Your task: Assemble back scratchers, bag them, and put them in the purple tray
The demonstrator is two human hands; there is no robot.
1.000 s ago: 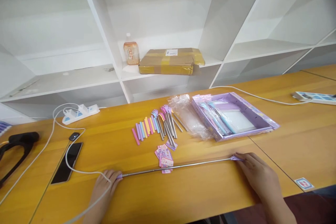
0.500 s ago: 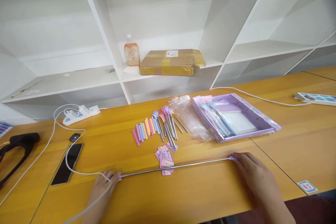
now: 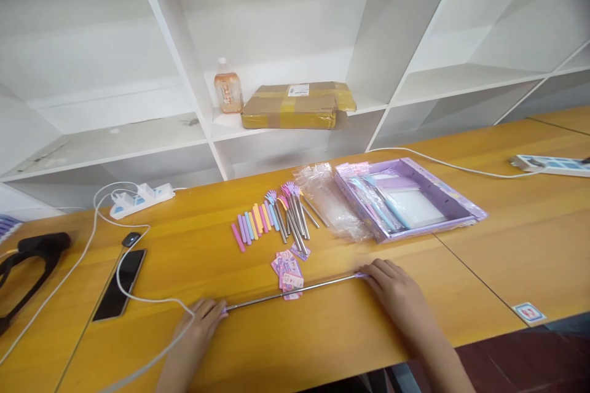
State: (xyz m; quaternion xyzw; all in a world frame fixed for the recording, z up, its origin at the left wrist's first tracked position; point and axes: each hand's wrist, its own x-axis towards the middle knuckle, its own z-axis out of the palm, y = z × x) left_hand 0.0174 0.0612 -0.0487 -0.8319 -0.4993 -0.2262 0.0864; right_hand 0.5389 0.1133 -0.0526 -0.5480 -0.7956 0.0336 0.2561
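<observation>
A telescopic back scratcher (image 3: pixel 295 290) with a thin metal rod and purple ends stretches between my two hands, low over the table. My left hand (image 3: pixel 203 322) is closed round its left end, partly crossed by a white cable. Round the right end, my right hand (image 3: pixel 391 285) is closed too; both ends are mostly hidden in the fingers. Just behind the rod lie small pink and purple cards (image 3: pixel 288 270). Beyond them are several shorter back scratchers (image 3: pixel 295 218) with coloured claw heads and bare metal rods, beside a row of coloured handle sleeves (image 3: pixel 253 225).
A purple open box (image 3: pixel 461 221) with wrapped back scratchers stands at right, beside clear plastic bags (image 3: pixel 329 202). A phone (image 3: pixel 118 285), a white cable (image 3: pixel 154 299) and a power strip (image 3: pixel 142 199) are at left. On the shelf sit a cardboard box (image 3: pixel 295 104) and a bottle (image 3: pixel 228 89).
My right hand has moved left and my left hand slightly right, bringing the ends closer. The back scratcher's rod now looks shorter. The view has shifted a little.
</observation>
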